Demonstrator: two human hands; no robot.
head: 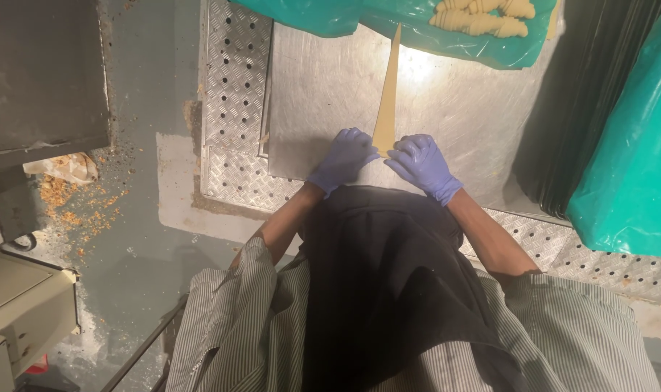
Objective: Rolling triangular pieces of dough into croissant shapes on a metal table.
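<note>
Black apron (388,290) hung nearest; both gloved hands, left hand (343,160) and right hand (423,165), lay fingers-spread, pressing the dough triangle's (387,94) wide end, tip toward twelve o'clock.

The hands (383,161) hide the dough triangle (387,94)'s wide end

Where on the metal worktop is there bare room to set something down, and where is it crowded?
Bare steel worktop lies left of the dough triangle, and right of it up to the black stack. Crowded: the far edge under the green sheet with rolled pastries, and the near edge by left hand and right hand.
</note>
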